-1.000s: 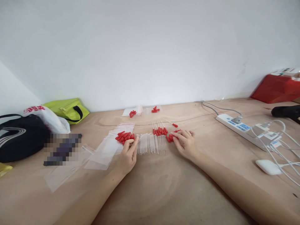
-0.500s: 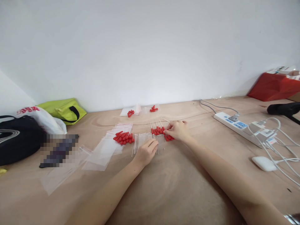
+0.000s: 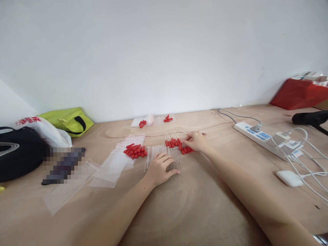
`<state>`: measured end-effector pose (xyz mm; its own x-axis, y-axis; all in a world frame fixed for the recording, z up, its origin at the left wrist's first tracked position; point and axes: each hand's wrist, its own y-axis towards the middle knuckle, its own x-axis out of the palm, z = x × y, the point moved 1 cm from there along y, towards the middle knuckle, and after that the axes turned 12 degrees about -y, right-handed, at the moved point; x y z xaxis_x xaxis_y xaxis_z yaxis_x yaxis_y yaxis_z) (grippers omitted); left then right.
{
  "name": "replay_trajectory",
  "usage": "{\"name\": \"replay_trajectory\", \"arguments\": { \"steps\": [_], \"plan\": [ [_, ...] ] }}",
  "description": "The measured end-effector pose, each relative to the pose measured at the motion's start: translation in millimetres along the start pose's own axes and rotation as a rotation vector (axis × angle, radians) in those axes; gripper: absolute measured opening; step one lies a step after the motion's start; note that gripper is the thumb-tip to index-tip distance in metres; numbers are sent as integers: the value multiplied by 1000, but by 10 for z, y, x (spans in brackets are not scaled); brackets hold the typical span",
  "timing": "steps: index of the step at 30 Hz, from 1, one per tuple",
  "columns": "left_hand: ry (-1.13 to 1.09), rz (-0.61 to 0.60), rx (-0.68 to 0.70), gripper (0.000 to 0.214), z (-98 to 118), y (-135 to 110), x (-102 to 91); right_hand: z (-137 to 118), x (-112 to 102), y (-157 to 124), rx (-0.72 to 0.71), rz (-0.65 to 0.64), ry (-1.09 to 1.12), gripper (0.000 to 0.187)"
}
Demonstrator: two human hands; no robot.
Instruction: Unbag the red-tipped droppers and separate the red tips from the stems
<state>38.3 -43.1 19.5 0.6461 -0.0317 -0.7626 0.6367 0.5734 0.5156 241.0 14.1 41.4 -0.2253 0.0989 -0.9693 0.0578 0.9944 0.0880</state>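
Note:
My left hand [image 3: 160, 168] rests over a row of thin pale sticks [image 3: 151, 157], its fingers spread and the thumb held out to the right. Part of the row is hidden under it. My right hand [image 3: 195, 140] is at the right end of a cluster of red bulb-shaped pieces [image 3: 173, 142], thumb and forefinger closed together; what is between them is too small to make out. Thin sticks [image 3: 169, 135] stretch away behind these red pieces. More red pieces [image 3: 188, 150] lie just under my right hand. Left of the row is another red pile [image 3: 135, 150].
Clear zip bags [image 3: 109, 171] lie fanned out to the left. At the back, small red pieces [image 3: 142, 123] rest on bags. A power strip [image 3: 258, 138] with cables and a white charger [image 3: 289, 178] occupy the right. A lime-green bag [image 3: 69, 119] and black bag [image 3: 23, 153] stand left.
My left hand has opened, its fingers spreading and its thumb swinging out to the right. My right hand has shifted slightly, and more red pieces show below it.

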Motion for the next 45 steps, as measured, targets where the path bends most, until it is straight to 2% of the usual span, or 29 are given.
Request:
{"name": "replay_trajectory", "arguments": {
  "steps": [4,11,15,18,20,22,23,26,29,33,37,40,45],
  "plan": [
    [19,0,-49,35,2,-13,-21,89,-17,224,139,-31,14,18],
    [114,32,-127,45,-22,-5,11,132,60,559,226,-89,-62,16],
    [165,80,-100,53,-15,-21,4,128,77,601,250,-64,-92,13],
    [188,124,-94,50,-8,-86,-41,91,30,479,234,15,-93,16],
    [203,156,-103,45,-15,-171,-95,52,-2,273,162,146,-77,20],
    [216,182,-119,43,-34,-278,-163,7,-13,-28,-52,444,-31,19],
    [220,193,-126,44,-46,-333,-200,-11,5,-195,-173,527,-17,17],
    [223,224,-130,47,-73,-452,-297,-40,119,-638,-485,607,2,14],
    [222,196,-68,41,-50,-455,-339,-59,227,-862,-659,621,33,11],
    [243,115,76,24,36,-348,-307,-130,277,-890,-721,616,63,11],
    [282,142,149,16,91,-288,-270,-207,291,-883,-763,611,62,11],
    [294,168,173,11,108,-292,-262,-219,306,-896,-779,611,66,12],
    [263,125,142,16,116,-316,-254,-189,326,-901,-772,601,51,16]
  ]
}}
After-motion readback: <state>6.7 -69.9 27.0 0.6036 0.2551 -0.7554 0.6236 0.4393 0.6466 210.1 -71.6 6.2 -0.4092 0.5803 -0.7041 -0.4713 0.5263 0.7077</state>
